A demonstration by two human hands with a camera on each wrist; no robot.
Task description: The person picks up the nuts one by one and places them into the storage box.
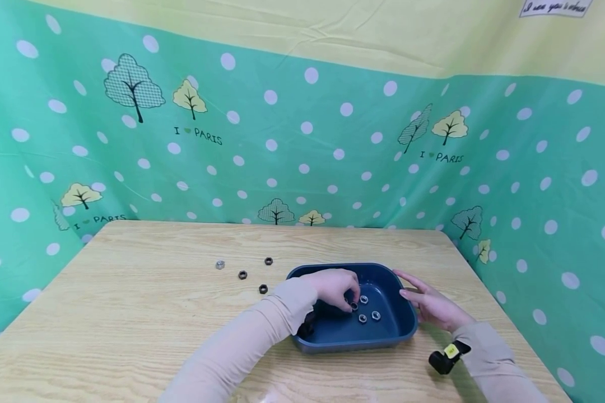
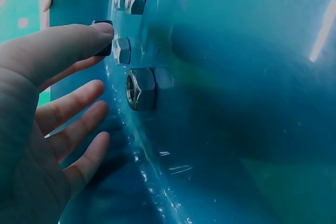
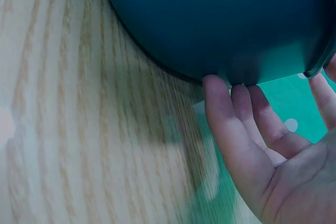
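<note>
Inside the dark blue bin (image 1: 353,344), my left hand (image 1: 336,285) pinches a dark hex nut (image 2: 106,45) between thumb and index finger; its other fingers are spread. Around it on the bin floor are several silver hex nuts (image 1: 376,315), with a larger-looking one (image 2: 140,89) nearest the left wrist camera. My right hand (image 1: 436,305) is at the bin's right end. Its fairly straight fingertips (image 3: 215,90) touch the outer wall, and the thumb lies at the rim.
Left of the bin on the wooden table (image 1: 146,302) lie a silver nut (image 1: 220,264) and three dark nuts, one of them (image 1: 242,275) near the middle of the group. A green dotted curtain (image 1: 302,151) hangs behind the table and along its right side.
</note>
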